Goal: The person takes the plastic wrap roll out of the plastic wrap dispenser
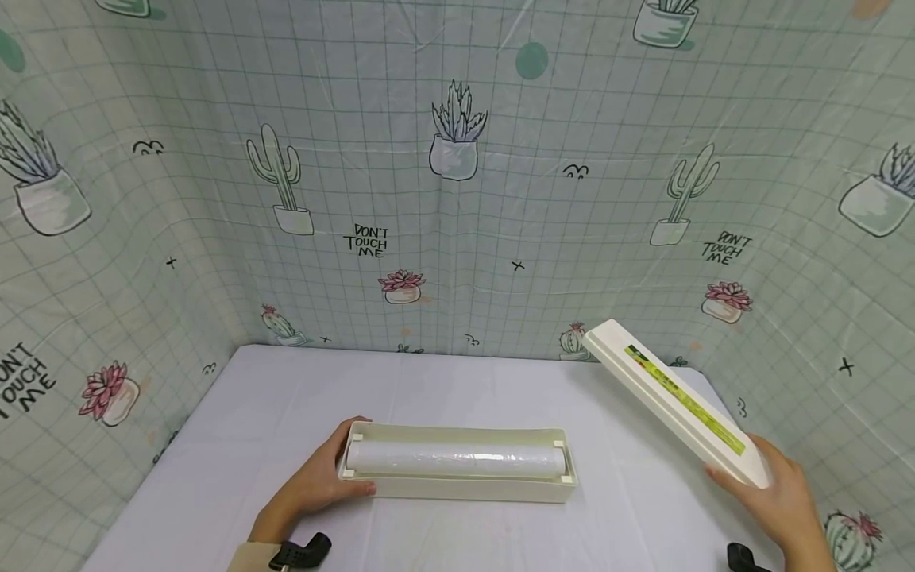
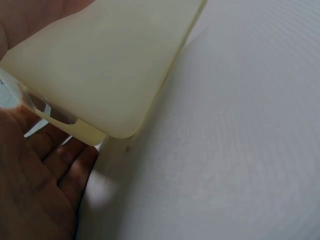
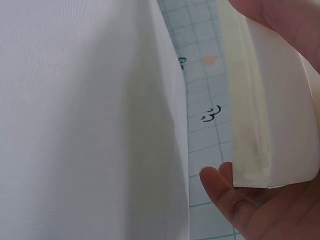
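A long cream plastic box (image 1: pixel 472 488) lies open-topped on the table, with a roll of clear cling film (image 1: pixel 457 459) inside it. My left hand (image 1: pixel 325 469) grips the box's left end, thumb along the front and fingers behind. In the left wrist view the box's end wall (image 2: pixel 105 75) sits between thumb and fingers. Up at the right, my right hand (image 1: pixel 775 488) holds the long white lid (image 1: pixel 665 397) by its near end, tilted above the table. A yellow-green label (image 1: pixel 685 397) runs along the lid. The right wrist view shows the lid's hollow underside (image 3: pixel 247 110).
A white cloth covers the table (image 1: pixel 429 385). Behind and at both sides hangs a grid-patterned curtain (image 1: pixel 457 214) with printed cacti and lettering. The table's right edge (image 3: pixel 185 125) runs near the right hand. Dark bands (image 1: pixel 303 550) sit on the wrists.
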Demonstrator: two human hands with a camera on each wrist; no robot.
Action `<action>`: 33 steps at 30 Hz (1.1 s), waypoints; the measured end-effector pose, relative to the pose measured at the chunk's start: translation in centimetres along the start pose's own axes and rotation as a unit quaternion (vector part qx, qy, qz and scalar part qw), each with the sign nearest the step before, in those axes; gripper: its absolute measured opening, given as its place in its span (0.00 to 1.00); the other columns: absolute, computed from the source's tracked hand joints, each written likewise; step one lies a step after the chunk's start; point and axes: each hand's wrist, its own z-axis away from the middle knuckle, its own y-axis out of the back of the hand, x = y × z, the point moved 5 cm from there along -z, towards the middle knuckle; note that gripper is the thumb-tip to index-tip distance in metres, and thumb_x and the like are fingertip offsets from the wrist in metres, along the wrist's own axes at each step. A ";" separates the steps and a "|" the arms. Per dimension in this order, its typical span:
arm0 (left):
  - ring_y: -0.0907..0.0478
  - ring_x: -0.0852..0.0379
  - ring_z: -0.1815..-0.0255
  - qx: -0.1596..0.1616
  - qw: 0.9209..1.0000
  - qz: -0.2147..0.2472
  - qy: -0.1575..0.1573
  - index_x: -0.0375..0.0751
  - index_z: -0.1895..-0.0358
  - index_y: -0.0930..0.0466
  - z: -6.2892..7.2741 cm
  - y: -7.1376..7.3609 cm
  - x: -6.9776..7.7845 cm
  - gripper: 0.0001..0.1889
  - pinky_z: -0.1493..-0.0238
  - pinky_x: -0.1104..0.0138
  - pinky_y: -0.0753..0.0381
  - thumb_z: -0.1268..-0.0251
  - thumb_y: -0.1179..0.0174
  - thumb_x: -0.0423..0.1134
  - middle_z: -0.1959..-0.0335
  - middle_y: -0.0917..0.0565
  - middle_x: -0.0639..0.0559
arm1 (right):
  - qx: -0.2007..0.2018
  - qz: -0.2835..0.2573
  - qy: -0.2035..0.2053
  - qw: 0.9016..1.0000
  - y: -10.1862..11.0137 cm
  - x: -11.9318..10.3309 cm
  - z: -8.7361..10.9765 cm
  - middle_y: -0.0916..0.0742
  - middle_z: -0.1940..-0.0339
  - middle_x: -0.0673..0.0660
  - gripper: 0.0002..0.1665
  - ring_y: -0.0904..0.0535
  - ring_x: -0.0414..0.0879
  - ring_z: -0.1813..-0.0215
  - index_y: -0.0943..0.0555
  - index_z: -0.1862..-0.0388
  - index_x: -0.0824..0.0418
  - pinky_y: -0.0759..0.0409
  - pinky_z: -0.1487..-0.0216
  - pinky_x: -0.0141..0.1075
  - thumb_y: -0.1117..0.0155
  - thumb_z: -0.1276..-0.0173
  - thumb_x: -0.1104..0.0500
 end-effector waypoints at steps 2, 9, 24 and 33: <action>0.24 0.51 0.45 0.001 1.000 -0.001 -0.001 0.42 0.25 0.40 0.0 0.0 0.0 0.51 0.46 0.56 0.24 0.52 0.20 0.43 0.36 0.23 0.42 | 0.001 -0.002 -0.001 1.000 0.0 0.2 0.0 0.22 0.38 0.79 0.51 0.27 0.57 0.51 0.30 0.27 0.69 0.38 0.60 0.34 0.22 0.40 0.41; 0.24 0.50 0.44 0.000 1.000 -0.002 0.000 0.43 0.25 0.40 0.0 0.1 0.0 0.50 0.45 0.55 0.24 0.52 0.20 0.44 0.35 0.23 0.42 | 0.009 -0.010 0.002 1.000 -0.3 0.8 0.0 0.21 0.40 0.79 0.51 0.27 0.50 0.56 0.29 0.29 0.71 0.37 0.62 0.32 0.21 0.41 0.43; 0.25 0.51 0.45 0.002 1.000 -0.004 -0.003 0.41 0.25 0.40 0.0 0.0 0.1 0.51 0.46 0.56 0.24 0.53 0.20 0.43 0.36 0.23 0.42 | -0.003 -0.008 -0.028 1.000 -0.4 1.7 0.1 0.24 0.38 0.82 0.54 0.27 0.66 0.47 0.33 0.27 0.72 0.35 0.56 0.42 0.23 0.40 0.41; 0.24 0.55 0.45 0.006 1.000 -0.006 -0.006 0.41 0.25 0.39 0.1 0.0 0.1 0.50 0.46 0.59 0.24 0.53 0.20 0.44 0.36 0.23 0.44 | -0.010 -0.017 -0.039 0.999 -0.5 2.2 0.4 0.29 0.36 0.84 0.55 0.33 0.73 0.42 0.37 0.25 0.73 0.37 0.51 0.54 0.24 0.38 0.41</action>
